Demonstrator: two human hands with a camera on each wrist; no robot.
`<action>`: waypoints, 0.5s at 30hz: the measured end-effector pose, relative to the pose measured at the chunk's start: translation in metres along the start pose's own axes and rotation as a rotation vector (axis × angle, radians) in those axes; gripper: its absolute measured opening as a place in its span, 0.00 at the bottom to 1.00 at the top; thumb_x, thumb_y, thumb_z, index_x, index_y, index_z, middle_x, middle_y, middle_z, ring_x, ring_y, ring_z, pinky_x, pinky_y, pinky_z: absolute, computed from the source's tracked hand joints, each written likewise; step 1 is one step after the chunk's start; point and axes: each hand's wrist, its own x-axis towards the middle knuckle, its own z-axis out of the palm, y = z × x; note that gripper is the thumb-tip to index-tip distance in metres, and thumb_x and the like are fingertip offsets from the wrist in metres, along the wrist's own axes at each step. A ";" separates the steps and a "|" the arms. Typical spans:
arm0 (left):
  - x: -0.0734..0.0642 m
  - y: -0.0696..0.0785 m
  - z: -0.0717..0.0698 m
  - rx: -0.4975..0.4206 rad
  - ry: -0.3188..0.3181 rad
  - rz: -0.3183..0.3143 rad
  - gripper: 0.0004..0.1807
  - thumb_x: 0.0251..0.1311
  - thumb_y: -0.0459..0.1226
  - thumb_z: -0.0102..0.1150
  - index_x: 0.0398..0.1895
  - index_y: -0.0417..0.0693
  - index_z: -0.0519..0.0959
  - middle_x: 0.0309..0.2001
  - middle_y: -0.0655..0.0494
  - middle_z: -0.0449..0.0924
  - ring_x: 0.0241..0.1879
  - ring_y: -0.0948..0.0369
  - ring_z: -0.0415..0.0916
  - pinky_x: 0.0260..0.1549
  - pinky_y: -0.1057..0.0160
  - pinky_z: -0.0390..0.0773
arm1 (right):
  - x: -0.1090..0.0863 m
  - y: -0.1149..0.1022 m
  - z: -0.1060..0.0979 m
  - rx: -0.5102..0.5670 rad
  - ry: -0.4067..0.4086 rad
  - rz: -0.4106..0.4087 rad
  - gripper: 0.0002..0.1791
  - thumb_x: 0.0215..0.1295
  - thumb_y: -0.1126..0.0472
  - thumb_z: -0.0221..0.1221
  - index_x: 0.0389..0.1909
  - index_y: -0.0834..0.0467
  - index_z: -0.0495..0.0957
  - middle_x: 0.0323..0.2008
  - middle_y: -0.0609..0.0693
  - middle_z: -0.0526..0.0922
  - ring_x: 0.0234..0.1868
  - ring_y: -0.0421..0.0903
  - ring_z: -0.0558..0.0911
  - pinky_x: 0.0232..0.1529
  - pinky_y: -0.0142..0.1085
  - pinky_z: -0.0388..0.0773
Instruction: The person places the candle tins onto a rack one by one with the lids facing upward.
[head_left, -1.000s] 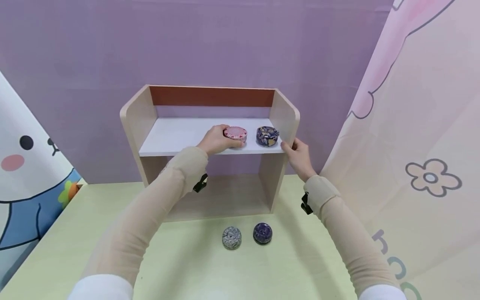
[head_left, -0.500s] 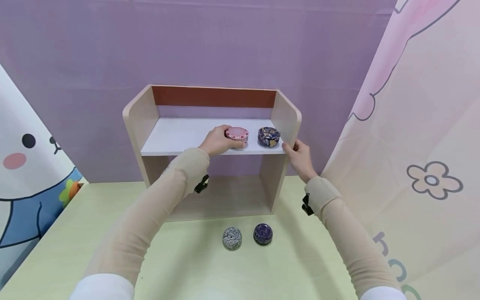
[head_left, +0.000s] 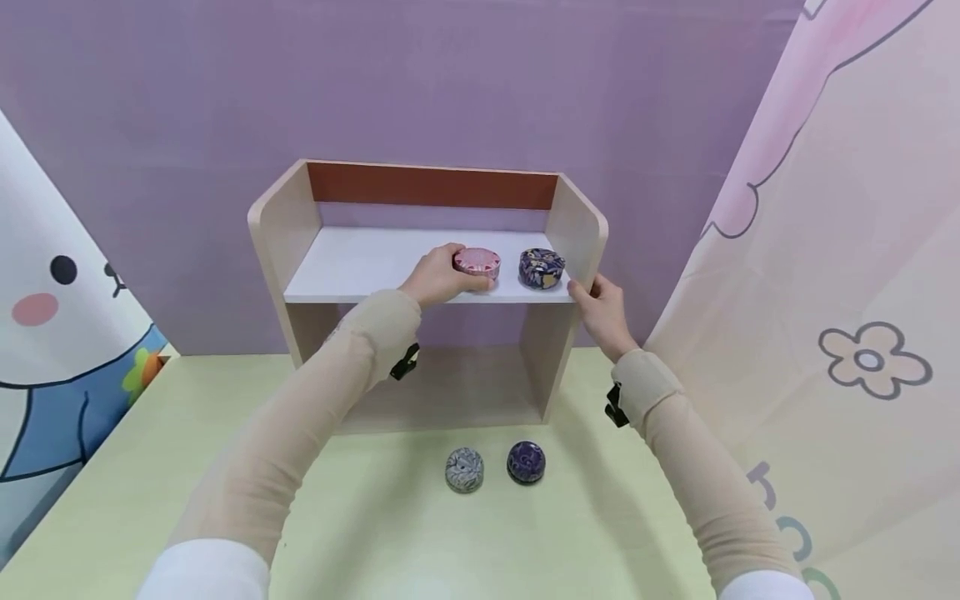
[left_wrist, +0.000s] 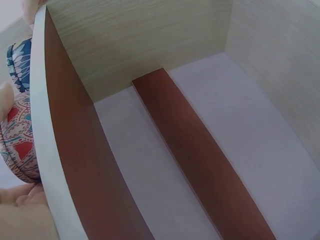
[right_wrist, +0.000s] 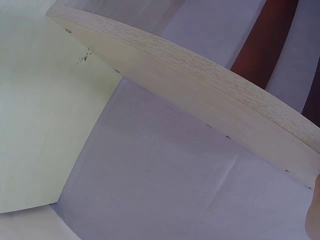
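My left hand [head_left: 438, 277] grips a round pink patterned tin [head_left: 477, 261] on the white upper board [head_left: 352, 267] of a small wooden shelf unit. Thumb in front and fingers behind, it spans the tin's side; the left wrist view shows the tin's red pattern [left_wrist: 21, 142] past the board edge. To the right of it sits a navy floral tin [head_left: 542, 268]. My right hand [head_left: 603, 315] holds the front edge of the unit's right side panel [head_left: 581, 229], its thumb near the board's corner. Only a sliver of that hand [right_wrist: 313, 215] enters the right wrist view.
Below, on the pale green table [head_left: 390, 533], a grey-white patterned tin [head_left: 464, 470] and a dark purple tin [head_left: 527, 462] stand before the unit's lower compartment [head_left: 465, 375]. A purple backdrop [head_left: 450, 83] hangs behind, with printed cloths at both sides.
The head view has shifted slightly. Both hands and all the tins keep their places relative to the shelf unit.
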 end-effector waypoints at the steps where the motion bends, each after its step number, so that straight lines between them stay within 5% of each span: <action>1: 0.000 0.000 0.000 -0.001 0.001 0.001 0.43 0.46 0.50 0.67 0.64 0.42 0.62 0.58 0.48 0.70 0.56 0.54 0.67 0.58 0.56 0.67 | 0.000 0.000 0.000 0.002 -0.001 -0.002 0.23 0.64 0.55 0.53 0.57 0.63 0.70 0.52 0.60 0.76 0.50 0.50 0.75 0.54 0.42 0.74; 8: 0.000 -0.005 -0.003 -0.015 -0.005 0.003 0.45 0.46 0.50 0.67 0.66 0.42 0.59 0.61 0.47 0.67 0.58 0.54 0.65 0.59 0.56 0.66 | 0.000 0.000 0.003 0.002 -0.013 -0.010 0.24 0.64 0.55 0.53 0.57 0.64 0.70 0.52 0.61 0.76 0.50 0.50 0.75 0.54 0.43 0.73; 15: 0.002 -0.017 -0.004 -0.219 0.031 0.087 0.42 0.51 0.43 0.65 0.67 0.40 0.58 0.65 0.48 0.63 0.63 0.57 0.63 0.63 0.62 0.63 | 0.000 -0.001 0.003 -0.002 -0.009 0.000 0.23 0.64 0.55 0.53 0.57 0.64 0.70 0.51 0.61 0.77 0.49 0.50 0.75 0.54 0.42 0.73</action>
